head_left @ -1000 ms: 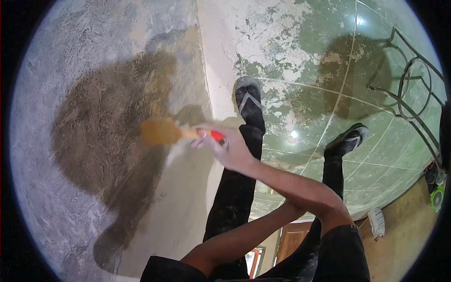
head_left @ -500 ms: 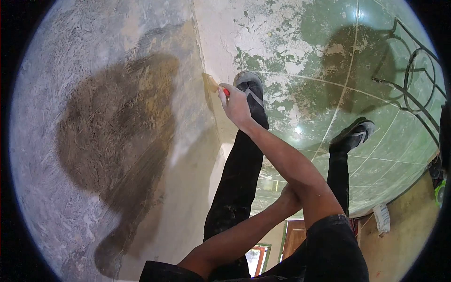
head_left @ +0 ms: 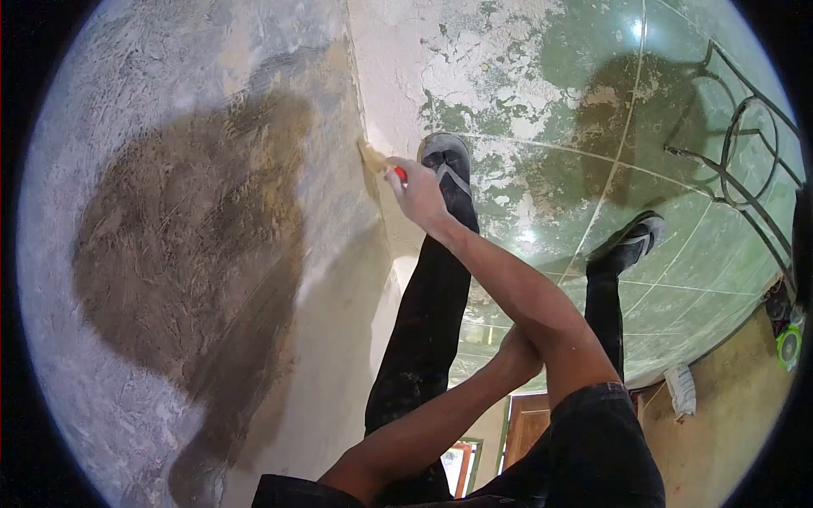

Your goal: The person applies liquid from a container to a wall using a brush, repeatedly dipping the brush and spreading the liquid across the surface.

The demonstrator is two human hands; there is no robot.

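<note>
My right hand (head_left: 417, 195) is closed around a scraper (head_left: 373, 159) with a red handle end and a flat, pale yellowish blade. The blade rests at the corner line where the rough plastered wall (head_left: 195, 51) meets the whitish strip of floor. My left arm crosses beneath the right one; the left hand (head_left: 522, 351) is mostly hidden behind the right elbow, so its fingers do not show. Just right of the right hand is my shoe (head_left: 446, 152), planted near the wall.
Green floor tiles (head_left: 542, 203) are splattered with white residue. My other shoe (head_left: 639, 237) stands farther right. A bent metal frame (head_left: 737, 161) lies at the right, and a white bag (head_left: 680, 389) and a green round object (head_left: 788, 347) are by the far wall. Shadows darken the plaster.
My right hand and the scraper have shifted slightly left and down along the wall's edge. The shadow on the wall has slid left. The left arm keeps its place.
</note>
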